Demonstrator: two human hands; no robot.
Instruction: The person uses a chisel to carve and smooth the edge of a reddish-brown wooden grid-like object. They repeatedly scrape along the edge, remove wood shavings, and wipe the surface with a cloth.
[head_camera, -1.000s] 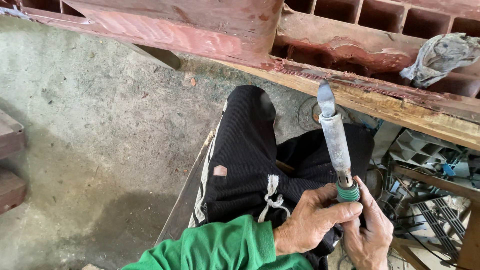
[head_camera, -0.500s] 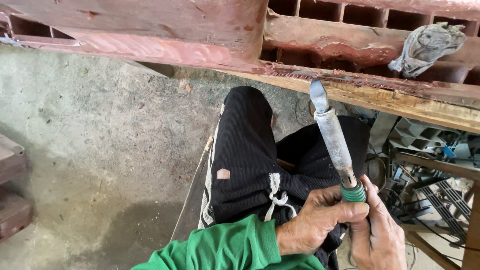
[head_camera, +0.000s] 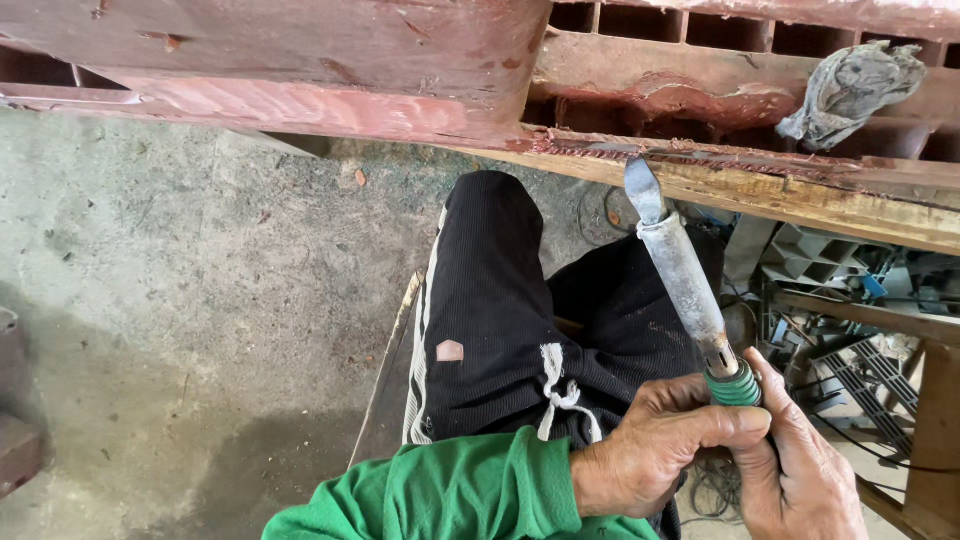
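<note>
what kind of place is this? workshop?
Likely a rough woodworking or repair workshop. Worn red-painted timber framing spans a bare concrete floor, both hands hold a chisel-like metal tool, and scrap racks and cables are piled at the right.

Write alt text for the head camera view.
Both hands, left hand and right hand, grip a grey metal scraper by its green-wound handle, blade tip at a worn red wooden beam. A rag lies above.

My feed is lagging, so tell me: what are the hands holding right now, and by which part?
Both hands, left hand and right hand, grip one chisel at its green-wrapped handle end, blade pointing up toward the beam.
</note>
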